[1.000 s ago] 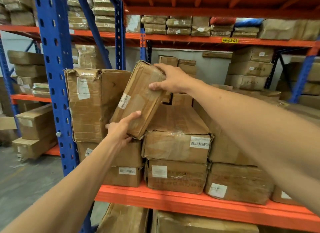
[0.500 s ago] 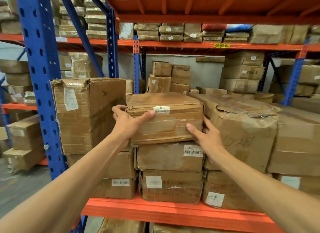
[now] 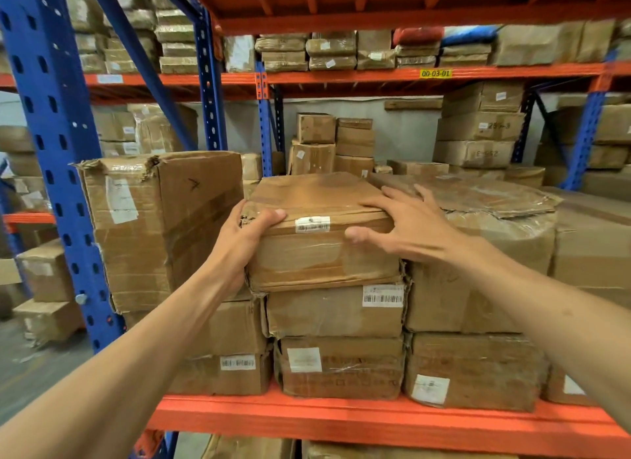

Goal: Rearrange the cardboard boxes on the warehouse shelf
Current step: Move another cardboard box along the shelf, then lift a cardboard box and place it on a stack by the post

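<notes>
Seating flat box (image 3: 321, 233) on top of middle stack, between tall torn box (image 3: 160, 226) at left and wrapped box (image 3: 478, 253) at right. Box lies level on barcode box (image 3: 334, 310) beneath. My left hand (image 3: 239, 246) wraps front-left corner, thumb on top edge: left grip clamped on flat box. My right hand (image 3: 406, 226) lies spread over top-right corner, fingers apart, pressing, not clasping. Step, as I judge: final settling. Next move calls for squaring front face with stack below, then letting go. Orange shelf beam (image 3: 341, 417) carries whole stack.
</notes>
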The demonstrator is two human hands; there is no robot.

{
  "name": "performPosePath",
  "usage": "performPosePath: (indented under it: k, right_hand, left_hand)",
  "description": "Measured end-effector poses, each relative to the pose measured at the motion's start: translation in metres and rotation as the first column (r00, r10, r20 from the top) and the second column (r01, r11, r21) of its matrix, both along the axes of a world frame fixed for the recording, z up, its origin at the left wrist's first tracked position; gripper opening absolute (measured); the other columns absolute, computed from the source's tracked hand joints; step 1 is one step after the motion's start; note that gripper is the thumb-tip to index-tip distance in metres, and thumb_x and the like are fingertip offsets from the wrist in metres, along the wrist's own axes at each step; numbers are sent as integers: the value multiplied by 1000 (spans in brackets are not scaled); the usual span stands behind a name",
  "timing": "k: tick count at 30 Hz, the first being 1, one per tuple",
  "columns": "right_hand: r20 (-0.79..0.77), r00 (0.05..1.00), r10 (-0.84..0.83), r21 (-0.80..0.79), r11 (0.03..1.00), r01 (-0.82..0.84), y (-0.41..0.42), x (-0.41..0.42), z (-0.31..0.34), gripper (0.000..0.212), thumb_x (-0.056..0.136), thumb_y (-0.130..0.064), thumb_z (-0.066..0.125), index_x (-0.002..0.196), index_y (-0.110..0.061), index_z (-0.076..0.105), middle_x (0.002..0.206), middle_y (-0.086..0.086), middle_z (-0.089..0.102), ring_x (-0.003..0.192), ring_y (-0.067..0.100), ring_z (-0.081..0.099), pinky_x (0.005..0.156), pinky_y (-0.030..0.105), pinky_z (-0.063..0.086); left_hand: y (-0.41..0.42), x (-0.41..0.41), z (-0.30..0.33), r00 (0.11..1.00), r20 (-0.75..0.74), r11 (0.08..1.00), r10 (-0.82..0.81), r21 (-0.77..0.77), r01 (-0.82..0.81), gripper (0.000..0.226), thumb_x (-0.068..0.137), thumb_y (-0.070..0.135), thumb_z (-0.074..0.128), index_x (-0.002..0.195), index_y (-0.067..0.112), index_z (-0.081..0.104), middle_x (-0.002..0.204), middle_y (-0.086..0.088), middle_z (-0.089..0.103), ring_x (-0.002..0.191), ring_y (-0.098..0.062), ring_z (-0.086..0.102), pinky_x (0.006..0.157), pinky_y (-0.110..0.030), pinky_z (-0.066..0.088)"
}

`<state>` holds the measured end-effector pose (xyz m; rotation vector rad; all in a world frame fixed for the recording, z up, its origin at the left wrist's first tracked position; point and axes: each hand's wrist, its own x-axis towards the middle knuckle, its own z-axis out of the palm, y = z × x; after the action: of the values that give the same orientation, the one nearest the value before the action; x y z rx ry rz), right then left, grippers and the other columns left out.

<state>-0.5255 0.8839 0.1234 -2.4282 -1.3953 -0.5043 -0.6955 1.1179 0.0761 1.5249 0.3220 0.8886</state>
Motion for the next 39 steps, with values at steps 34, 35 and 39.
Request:
performPosePath:
  k: [34,35,39]
  right_hand:
    - [5,993,-121,-125,985,120,-4,-12,35,127,57,-99,44,161,-40,1,168,21,-5,152,44,-3,120,62,2]
    - [4,997,-76,-117,990,76,2,-24,41,127,57,-98,47,161,-41,-1,167,21,-7,152,44,-4,120,62,3]
    - [33,995,97,-129,987,-92,41,-78,69,122,62,-93,57,159,-46,2,168,15,-12,152,43,6,119,60,11]
  left_hand:
    - [-7,-77,-32,879,-289,924,380,160,-347,118,67,83,71,156,13,36,148,-10,56,127,-27,61,109,-48,49]
    - [-4,-90,-36,866,-298,916,401,151,-372,110,67,83,71,147,12,47,140,-9,62,121,-26,64,107,-48,51]
    - [22,-126,-47,767,-309,824,562,119,-555,66,79,68,74,94,5,65,92,-10,75,91,-26,74,92,-50,59]
